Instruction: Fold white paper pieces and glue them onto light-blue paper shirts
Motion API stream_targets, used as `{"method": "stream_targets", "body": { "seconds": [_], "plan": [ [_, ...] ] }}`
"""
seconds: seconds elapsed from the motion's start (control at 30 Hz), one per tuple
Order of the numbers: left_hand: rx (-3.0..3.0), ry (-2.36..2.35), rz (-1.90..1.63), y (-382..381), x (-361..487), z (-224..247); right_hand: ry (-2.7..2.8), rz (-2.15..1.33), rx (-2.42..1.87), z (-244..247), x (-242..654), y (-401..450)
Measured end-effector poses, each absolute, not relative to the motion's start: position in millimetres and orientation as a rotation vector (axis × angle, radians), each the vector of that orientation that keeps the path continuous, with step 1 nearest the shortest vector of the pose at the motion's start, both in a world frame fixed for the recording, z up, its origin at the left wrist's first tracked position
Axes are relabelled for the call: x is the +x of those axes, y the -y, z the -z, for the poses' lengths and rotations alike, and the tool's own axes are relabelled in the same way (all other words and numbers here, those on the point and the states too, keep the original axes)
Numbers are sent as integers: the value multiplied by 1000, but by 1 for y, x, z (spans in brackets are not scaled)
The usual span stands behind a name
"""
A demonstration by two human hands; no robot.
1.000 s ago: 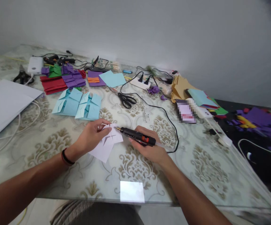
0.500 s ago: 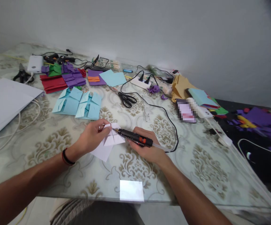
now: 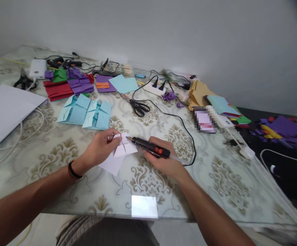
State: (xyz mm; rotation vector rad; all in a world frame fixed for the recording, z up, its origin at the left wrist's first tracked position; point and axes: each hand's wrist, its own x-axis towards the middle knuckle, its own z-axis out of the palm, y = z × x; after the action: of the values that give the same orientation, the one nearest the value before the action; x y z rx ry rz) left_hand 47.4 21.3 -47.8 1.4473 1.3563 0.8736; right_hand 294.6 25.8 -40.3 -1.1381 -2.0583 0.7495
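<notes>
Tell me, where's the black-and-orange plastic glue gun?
In the head view's middle, the glue gun is in the right hand, pointing at folded white paper.

We hold a folded white paper piece with creased flaps, overlapping a flat white paper sheet; our black plastic glue gun slants beside it, metallic tip near the flaps.

The left hand pinches a folded paper between thumb and fingers, a white sheet partly behind it on the bench. The right hand grips a glue gun, nozzle close to the paper. Scissors lie beyond, near a power strip.
</notes>
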Motion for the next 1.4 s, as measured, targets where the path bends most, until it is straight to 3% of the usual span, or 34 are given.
{"method": "stream_targets", "body": {
  "seconds": [1.03, 1.4],
  "plan": [
    [1568, -1466, -854, -22, 46, 42, 2105, -772, -1101, 36, 295, -26],
    [1509, -1447, -869, -26, 44, 44, 2030, -798, -1275, 37, 328, -40]
  ]
}}
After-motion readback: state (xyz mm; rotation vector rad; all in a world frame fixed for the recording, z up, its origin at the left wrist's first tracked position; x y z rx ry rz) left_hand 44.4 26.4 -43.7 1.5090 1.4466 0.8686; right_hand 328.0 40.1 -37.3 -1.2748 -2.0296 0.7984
